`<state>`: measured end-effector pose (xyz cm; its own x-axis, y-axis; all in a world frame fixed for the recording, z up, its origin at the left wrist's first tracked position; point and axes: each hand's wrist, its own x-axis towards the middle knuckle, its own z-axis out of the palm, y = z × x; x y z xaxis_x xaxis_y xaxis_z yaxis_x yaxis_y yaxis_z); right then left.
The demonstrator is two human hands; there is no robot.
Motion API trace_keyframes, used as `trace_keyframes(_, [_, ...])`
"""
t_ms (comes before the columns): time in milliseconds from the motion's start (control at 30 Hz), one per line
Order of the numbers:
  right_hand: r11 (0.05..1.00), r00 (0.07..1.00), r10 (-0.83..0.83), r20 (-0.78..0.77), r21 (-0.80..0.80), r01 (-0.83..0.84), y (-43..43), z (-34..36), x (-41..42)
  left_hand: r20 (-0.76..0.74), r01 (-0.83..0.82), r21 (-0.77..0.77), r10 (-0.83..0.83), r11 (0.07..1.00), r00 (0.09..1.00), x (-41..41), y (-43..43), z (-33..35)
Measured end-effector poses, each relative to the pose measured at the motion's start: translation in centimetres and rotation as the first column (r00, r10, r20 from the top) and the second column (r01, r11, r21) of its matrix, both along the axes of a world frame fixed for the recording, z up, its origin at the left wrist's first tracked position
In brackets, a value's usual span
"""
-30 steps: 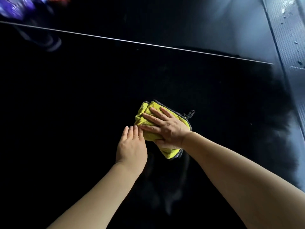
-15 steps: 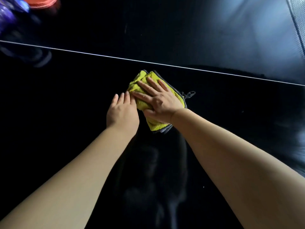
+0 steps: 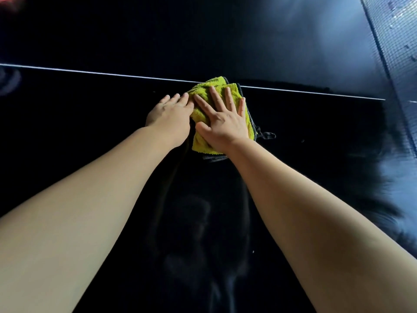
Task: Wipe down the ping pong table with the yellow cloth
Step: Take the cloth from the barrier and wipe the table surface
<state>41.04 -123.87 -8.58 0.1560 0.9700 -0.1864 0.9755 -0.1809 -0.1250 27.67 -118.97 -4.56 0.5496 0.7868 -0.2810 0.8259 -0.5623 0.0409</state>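
The folded yellow cloth (image 3: 199, 142) lies on the dark desk (image 3: 90, 136) just above the frame's centre, its far edge touching the white line (image 3: 90, 72). The right hand (image 3: 222, 123) presses flat on it, fingers spread. The left hand (image 3: 169, 114) lies flat beside it (fingers straight and together), fingertips touching the cloth's left edge. A net (image 3: 397, 53) crosses the upper right.
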Motion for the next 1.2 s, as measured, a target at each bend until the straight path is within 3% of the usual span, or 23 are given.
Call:
trace_keyframes(200, [0.996, 0.996, -0.091, 0.007, 0.013, 0.091, -5.9, 0.1, 1.3, 0.044, 0.121, -0.024, -0.12, 0.992, 0.992, 1.7, -4.3, 0.0])
trace_keyframes(533, [0.983, 0.983, -0.181, 0.002, -0.025, 0.181, -18.2, 1.2, -1.5, -0.006, 0.272, -0.021, -0.272, 0.962, 0.962, -0.3, -14.9, 0.2])
trace_keyframes(833, [0.964, 0.963, -0.266, -0.053, -0.028, 0.264, -32.0, 1.7, -7.0, -0.043, 0.313, -0.069, -0.317, 0.947, 0.948, -4.6, -28.1, 1.4])
trace_keyframes(1200, [0.981, 0.981, -0.181, -0.066, -0.09, 0.174, -49.1, 2.6, -13.7, -0.035, 0.289, -0.077, -0.292, 0.954, 0.956, -12.1, -45.4, 2.0])
